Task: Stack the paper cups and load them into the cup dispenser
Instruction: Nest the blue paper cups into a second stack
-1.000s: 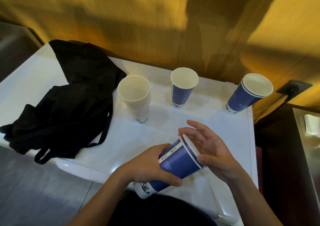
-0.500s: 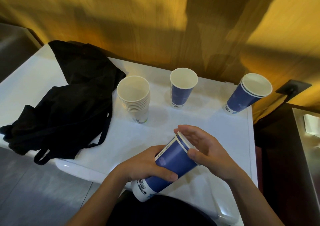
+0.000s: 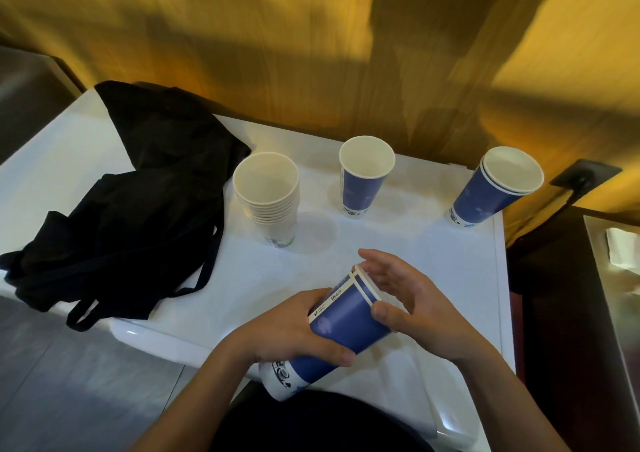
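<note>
- Nearest us: left hand (image 3: pixel 294 334) is wrapped around the blue nested cups (image 3: pixel 343 320), tilted, base toward our body, rims pointing up and right. Two rims show, so we read at least two cups nested.
- Right hand (image 3: pixel 412 306) sits at the rim end, palm over the mouth, thumb on the blue wall, fingers (image 3: pixel 381 261) spread and loose. We read it as pressing the inner cup home, not a closed grasp.
- This stack is held just above the white worktop (image 3: pixel 242 278), near its front edge.
- Mid worktop: white cup stack (image 3: pixel 268 199), many rims, upright, just beside the black bag (image 3: pixel 138 188).
- Further back: single blue cup (image 3: pixel 363 178), upright, apart from the others.
- Far right corner: blue pair (image 3: pixel 495 188), two rims, near the worktop edge.
- Progress: stacking partly done. Four separate groups are left to merge.
- No cup dispenser in view; loading not started as far as we can tell.
</note>
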Available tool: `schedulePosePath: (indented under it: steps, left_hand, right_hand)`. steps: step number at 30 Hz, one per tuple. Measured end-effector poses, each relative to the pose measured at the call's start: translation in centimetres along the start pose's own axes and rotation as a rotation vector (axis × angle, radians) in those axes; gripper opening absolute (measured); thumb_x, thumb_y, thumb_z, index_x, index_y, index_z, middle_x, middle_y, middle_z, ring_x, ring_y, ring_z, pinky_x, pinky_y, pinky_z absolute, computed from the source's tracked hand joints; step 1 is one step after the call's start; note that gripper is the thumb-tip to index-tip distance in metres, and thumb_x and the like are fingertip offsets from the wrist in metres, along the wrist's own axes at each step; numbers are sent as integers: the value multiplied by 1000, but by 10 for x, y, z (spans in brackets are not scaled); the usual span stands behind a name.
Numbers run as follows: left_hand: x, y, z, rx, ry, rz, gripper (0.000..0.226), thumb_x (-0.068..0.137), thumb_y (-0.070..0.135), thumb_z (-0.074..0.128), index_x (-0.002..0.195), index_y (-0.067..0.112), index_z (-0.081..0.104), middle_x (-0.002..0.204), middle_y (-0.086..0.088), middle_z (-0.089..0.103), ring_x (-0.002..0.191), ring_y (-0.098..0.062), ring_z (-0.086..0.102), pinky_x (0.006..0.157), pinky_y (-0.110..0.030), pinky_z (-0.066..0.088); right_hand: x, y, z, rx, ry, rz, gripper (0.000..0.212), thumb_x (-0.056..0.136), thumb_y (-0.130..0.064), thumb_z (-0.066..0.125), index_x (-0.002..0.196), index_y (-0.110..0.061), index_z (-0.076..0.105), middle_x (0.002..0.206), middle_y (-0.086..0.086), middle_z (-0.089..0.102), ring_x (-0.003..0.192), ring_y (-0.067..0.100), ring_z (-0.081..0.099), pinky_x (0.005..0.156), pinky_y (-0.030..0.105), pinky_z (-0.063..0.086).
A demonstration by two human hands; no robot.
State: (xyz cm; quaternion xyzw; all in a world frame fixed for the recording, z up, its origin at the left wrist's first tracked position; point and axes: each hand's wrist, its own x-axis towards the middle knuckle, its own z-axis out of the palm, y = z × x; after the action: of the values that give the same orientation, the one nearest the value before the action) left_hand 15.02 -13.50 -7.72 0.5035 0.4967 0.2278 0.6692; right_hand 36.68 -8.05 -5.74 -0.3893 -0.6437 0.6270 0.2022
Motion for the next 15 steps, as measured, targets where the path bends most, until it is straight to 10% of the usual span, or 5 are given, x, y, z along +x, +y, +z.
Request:
schedulePosePath:
  steps: [15]
  left_hand:
    - [3, -8, -3, 10, 56, 13, 61, 66, 25, 89, 120, 27, 63, 112, -2, 73, 104, -31, 70, 91, -50, 59]
  right_hand:
    - [8, 3, 2, 116, -43, 9, 79, 69, -55, 79, 137, -30, 48, 133, -1, 58, 123, 24, 57, 96, 40, 53]
